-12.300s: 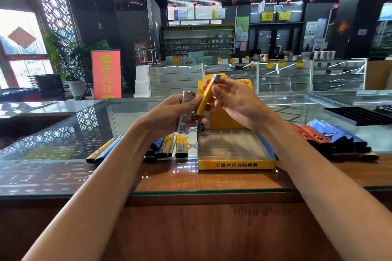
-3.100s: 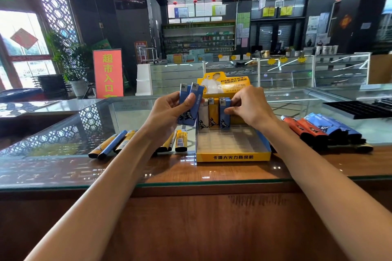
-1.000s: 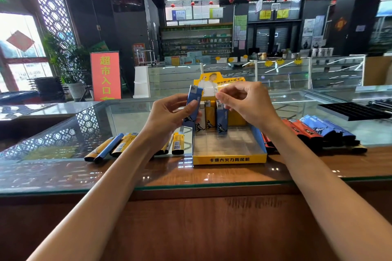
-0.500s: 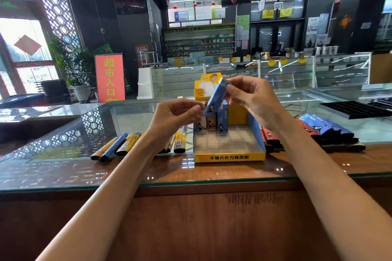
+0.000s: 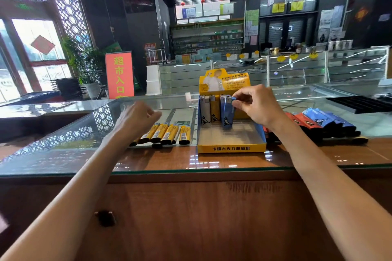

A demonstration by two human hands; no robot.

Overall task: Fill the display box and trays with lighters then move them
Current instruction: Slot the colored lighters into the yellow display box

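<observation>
A yellow and blue display box (image 5: 231, 148) stands on the glass counter with a white, a yellow and a blue lighter upright in its back row. My right hand (image 5: 255, 106) pinches the top of another blue lighter (image 5: 229, 113) standing next to them. My left hand (image 5: 135, 119) hovers with loosely curled fingers above a row of yellow lighters (image 5: 167, 134) lying left of the box, and holds nothing. Red and blue lighters (image 5: 318, 121) lie in a pile right of the box.
A black slotted tray (image 5: 358, 104) sits on the glass at the far right. The counter's wooden front edge (image 5: 191, 176) runs below the box. Glass showcases stand behind.
The blue lighter passed from my left hand to my right and now stands in the box's back row. My left hand has dropped left toward the yellow lighters.
</observation>
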